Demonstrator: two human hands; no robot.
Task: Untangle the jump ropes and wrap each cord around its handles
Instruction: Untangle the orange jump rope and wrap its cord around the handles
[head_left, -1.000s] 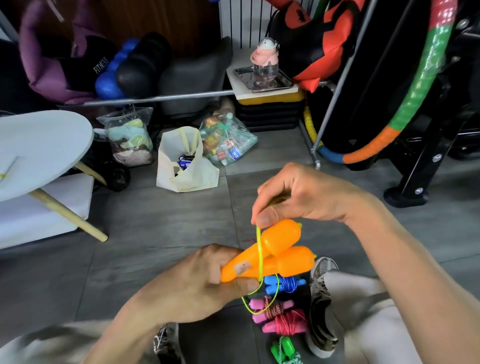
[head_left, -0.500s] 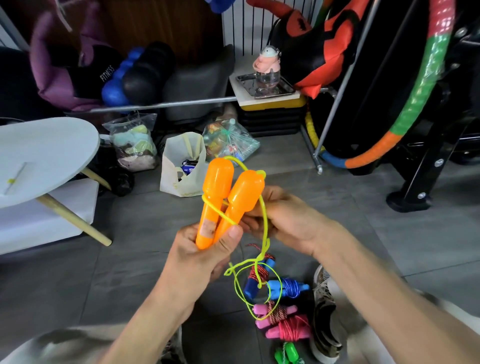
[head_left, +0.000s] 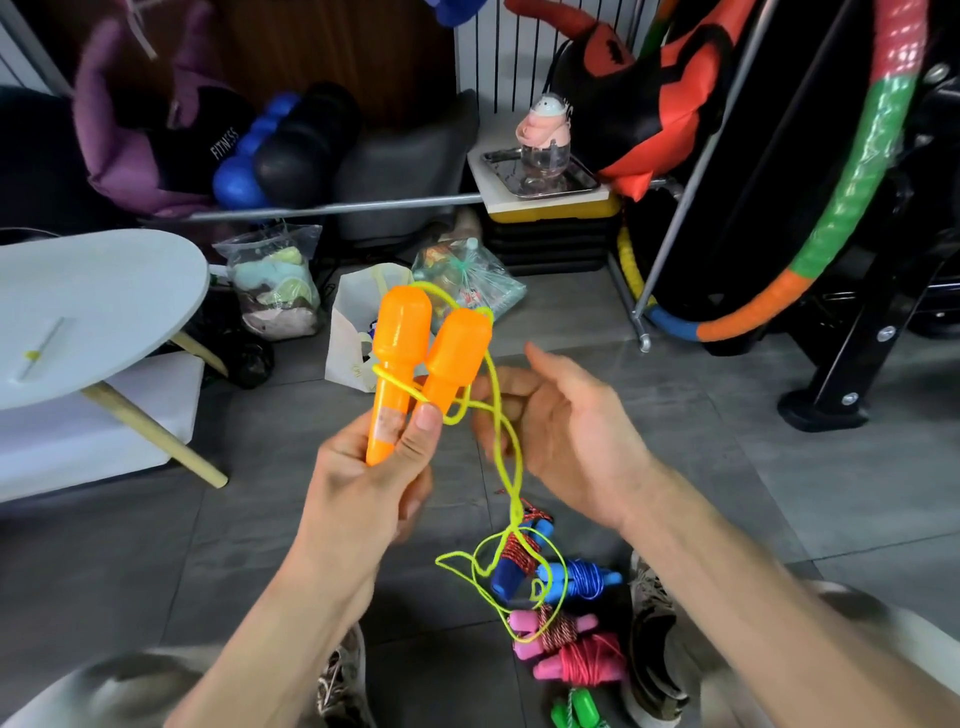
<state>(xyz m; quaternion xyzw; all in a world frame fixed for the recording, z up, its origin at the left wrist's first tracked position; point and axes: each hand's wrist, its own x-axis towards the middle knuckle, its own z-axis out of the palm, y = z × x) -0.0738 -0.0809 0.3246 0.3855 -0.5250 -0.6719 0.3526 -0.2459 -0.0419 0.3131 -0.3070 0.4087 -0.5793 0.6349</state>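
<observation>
My left hand (head_left: 374, 483) grips the lower ends of two orange jump-rope handles (head_left: 405, 332), held upright side by side in front of me. A thin yellow-green cord (head_left: 511, 467) circles the handles' narrow necks once or twice, loops over their tops, and hangs down in loose loops to the floor. My right hand (head_left: 571, 441) is just right of the handles, palm towards me and thumb apart. The cord runs across its loosely bent fingers. On the floor below lie wrapped ropes: a blue one (head_left: 576, 577), a pink one (head_left: 571, 660) and a green one (head_left: 576, 712).
My shoes (head_left: 654, 649) flank the rope pile on the grey tiled floor. A round white table (head_left: 93, 312) stands at the left. Bags, including a white one (head_left: 353, 322), sit behind the handles. A black rack with a coloured hoop (head_left: 852, 176) fills the right.
Both hands rose from near the floor pile, and the handles turned from lying sideways to upright. My right hand came out from behind the handles and opened to their right.
</observation>
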